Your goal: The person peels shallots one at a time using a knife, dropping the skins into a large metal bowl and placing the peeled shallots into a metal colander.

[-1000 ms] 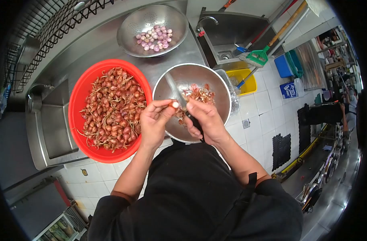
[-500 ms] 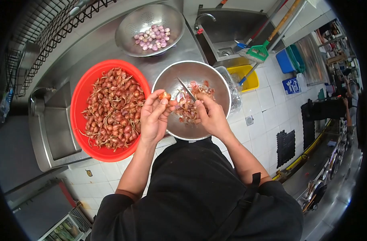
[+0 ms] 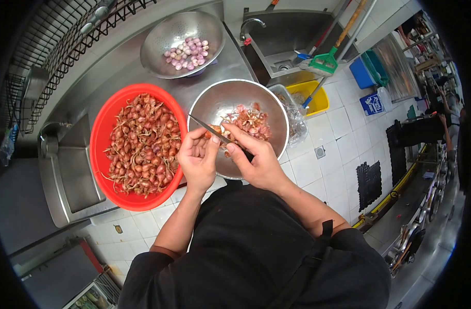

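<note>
1. The shallot (image 3: 210,134) lies at ten o'clock from the right hand (image 3: 256,162) and one o'clock from the left hand (image 3: 199,159), which is nearer; partly hidden, its long axis cannot be told
2. The left hand is curled, pinching the shallot between thumb and fingers
3. The right hand is wrapped round the dark handle of the knife (image 3: 219,135), whose blade points to ten o'clock across the shallot; whether edge meets skin is unclear
4. The steel bowl (image 3: 209,100), with peelings (image 3: 251,121), sits beneath both hands
5. From the left hand, the red basin (image 3: 98,154) of unpeeled shallots (image 3: 145,147) is at nine o'clock, the colander (image 3: 155,51) at twelve
</note>
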Motion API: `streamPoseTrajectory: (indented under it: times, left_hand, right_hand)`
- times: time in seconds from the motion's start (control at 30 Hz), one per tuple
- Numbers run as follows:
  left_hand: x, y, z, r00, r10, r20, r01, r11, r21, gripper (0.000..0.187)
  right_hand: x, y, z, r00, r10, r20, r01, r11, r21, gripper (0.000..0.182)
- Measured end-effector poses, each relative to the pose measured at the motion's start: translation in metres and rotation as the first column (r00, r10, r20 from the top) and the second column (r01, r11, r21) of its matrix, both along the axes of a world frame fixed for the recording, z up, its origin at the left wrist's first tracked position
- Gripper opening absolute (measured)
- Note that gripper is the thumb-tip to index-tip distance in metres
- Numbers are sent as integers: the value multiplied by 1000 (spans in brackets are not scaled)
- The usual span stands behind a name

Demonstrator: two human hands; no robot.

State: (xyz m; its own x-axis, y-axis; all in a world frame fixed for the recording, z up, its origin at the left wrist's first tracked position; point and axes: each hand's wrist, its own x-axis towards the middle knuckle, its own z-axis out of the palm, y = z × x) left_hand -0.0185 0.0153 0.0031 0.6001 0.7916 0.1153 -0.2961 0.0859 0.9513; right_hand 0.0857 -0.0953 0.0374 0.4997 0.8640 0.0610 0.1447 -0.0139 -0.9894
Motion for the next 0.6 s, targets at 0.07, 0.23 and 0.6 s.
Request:
streamPoseTrajectory:
  times: [0.07, 0.23, 0.6]
  left_hand:
    - [2, -4, 0, 999, 22, 40, -24, 998, 61, 29]
    - [0, -10, -11, 998, 55, 44, -64, 970, 234, 32]
    - [1, 3, 3, 963, -140, 232, 210, 927, -310, 34]
  right_hand:
    - [-3, 2, 0, 1000, -21, 14, 20, 999, 26, 39]
    - [0, 4, 6, 983, 19, -181, -8, 998, 63, 33]
    - [-1, 6, 2, 903, -55, -426, 73, 997, 27, 32]
